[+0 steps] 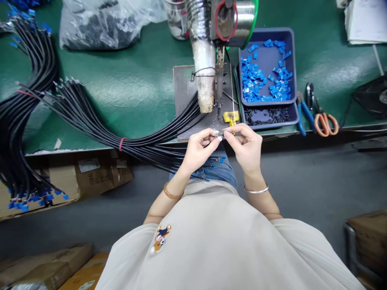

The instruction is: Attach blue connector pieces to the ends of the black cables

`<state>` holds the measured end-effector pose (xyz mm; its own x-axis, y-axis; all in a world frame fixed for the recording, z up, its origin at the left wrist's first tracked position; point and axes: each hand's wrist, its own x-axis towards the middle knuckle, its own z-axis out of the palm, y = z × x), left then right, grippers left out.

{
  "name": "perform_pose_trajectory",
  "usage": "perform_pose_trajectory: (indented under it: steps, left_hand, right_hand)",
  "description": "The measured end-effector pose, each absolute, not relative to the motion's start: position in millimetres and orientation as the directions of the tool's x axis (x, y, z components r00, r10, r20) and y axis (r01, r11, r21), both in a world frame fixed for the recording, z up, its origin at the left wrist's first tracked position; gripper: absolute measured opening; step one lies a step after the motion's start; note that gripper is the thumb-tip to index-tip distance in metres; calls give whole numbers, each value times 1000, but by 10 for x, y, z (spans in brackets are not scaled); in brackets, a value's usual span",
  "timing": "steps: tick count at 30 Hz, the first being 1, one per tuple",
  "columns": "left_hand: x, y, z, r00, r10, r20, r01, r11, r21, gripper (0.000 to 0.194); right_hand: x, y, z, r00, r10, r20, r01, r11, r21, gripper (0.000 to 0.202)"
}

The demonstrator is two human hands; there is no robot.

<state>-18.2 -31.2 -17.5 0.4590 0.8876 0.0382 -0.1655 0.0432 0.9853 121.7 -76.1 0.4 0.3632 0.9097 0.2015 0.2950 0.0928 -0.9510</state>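
Note:
My left hand (199, 149) and my right hand (247, 149) meet in front of the bench edge, fingertips nearly touching. Both are closed in a pinch around something small, grey and whitish, too small to name. A bundle of black cables (151, 141), bound by a red tie (122, 144), runs behind and below my left hand. Some cable ends with blue connectors (220, 159) hang over my lap. Just beyond my fingers lies a yellow clip-like piece (231, 117), under a soldering iron (219, 80) pointing down.
A foil-wrapped duct (205, 68) and solder spool (244, 20) overhang the work spot. To the right are a tray (266, 103) of blue connectors, a lower tray (292, 113) of black bits, pliers (305, 114) and scissors (325, 123). Another cable bundle (18, 108) droops over the bench's left edge.

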Motion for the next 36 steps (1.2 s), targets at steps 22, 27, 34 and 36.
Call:
perform_pose_trajectory:
  steps: [22,27,34,36]
  left_hand:
    - [-489,-48,-131,948,319,-2,-94,284,954,19]
    - [-461,-173,141,982,142,128,-79,-309,948,24]
    - [-334,-493,-73,612,766,200,171,-375,911,21]
    - [-331,-458,-178,453,889,67,-6,-72,997,14]
  right_hand:
    - [1587,-806,283,514,738,437,464,189,-865,14]
    - [2139,-686,441,326,910,257,772,-99,-628,19]
    - [2685,-52,324,437,849,298,899,-427,-100,28]
    - [2744,124,253,372,889,268,928,-348,-131,29]
